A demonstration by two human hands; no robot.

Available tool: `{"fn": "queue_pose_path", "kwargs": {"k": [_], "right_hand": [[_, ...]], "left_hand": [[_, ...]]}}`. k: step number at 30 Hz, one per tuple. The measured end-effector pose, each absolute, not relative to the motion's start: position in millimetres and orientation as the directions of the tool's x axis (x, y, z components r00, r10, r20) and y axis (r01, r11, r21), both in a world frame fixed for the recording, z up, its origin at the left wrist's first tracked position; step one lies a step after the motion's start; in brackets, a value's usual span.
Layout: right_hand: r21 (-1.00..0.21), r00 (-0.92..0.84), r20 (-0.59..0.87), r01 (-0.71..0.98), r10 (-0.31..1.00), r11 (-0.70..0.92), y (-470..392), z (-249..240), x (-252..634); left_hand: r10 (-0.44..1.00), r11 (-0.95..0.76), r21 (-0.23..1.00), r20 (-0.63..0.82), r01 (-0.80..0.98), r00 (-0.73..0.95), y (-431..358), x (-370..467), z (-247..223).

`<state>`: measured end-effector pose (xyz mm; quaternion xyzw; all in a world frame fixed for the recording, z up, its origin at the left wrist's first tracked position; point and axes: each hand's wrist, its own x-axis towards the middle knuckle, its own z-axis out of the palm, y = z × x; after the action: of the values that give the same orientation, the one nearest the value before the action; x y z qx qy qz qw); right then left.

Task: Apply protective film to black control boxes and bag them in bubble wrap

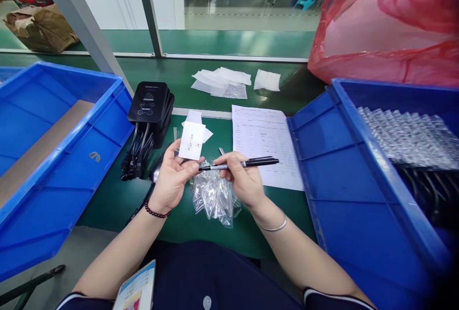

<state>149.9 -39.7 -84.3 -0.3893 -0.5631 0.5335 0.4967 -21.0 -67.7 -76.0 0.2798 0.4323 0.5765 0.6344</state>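
My left hand [169, 176] pinches a small white paper slip [191, 142] with handwriting on it, held upright over the bench. In my right hand [244, 180] is a black marker pen [261, 161], lying sideways, its left end close to my left fingertips and the slip's lower edge. Whether it is one pen or two side by side I cannot tell. Beneath both hands lies a pile of clear plastic bags [214, 197]. More white slips [194, 117] rest just behind the held one. A printed sheet with handwritten entries [267, 145] lies right of my right hand.
Black boxes with cables, apparently power adapters [148, 104], are stacked at left. Blue crates flank me: the left crate [96, 143] holds cardboard, the right crate [311, 181] wrapped items. White packets [222, 80], a red plastic bag [387, 28] and a brown paper bag [41, 28] lie farther back.
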Motion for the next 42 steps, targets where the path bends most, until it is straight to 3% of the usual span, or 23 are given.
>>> {"fn": "queue_pose_path", "kwargs": {"k": [6,13,25,29,31,34,38,42], "right_hand": [[-0.992,-0.233,0.079,-0.109,0.969,0.055,-41,-90,138],[-0.987,-0.213,-0.019,-0.151,0.977,-0.053,-39,-94,136],[-0.978,-0.227,0.101,-0.199,0.969,0.056,-50,-92,140],[-0.937,0.119,0.181,-0.281,0.976,0.208,-32,-82,163],[-0.910,0.223,0.218,-0.305,0.950,0.280,-24,-77,172],[-0.915,0.041,0.304,-0.266,0.952,0.304,-23,-73,172],[-0.908,-0.219,0.417,-0.056,0.882,0.416,-29,-72,165],[-0.899,-0.374,0.395,0.030,0.839,0.437,-29,-73,165]], "left_hand": [[0.989,0.046,0.910,-0.099,-0.412,-0.109,-70,-8,-82],[0.986,0.007,0.944,-0.062,-0.330,-0.156,-73,-8,-85],[0.961,0.062,0.957,-0.134,-0.285,-0.241,-84,-17,-76],[0.904,0.074,0.972,-0.160,-0.223,-0.396,-85,-45,-79],[0.910,0.124,0.971,-0.193,-0.202,-0.368,-86,-53,-78],[0.958,0.150,0.980,-0.177,-0.133,-0.226,-89,-45,-73],[0.985,0.144,0.988,-0.148,-0.047,-0.084,-94,-22,-71],[0.969,0.230,0.968,-0.237,0.098,0.072,-96,-21,-79]]}}
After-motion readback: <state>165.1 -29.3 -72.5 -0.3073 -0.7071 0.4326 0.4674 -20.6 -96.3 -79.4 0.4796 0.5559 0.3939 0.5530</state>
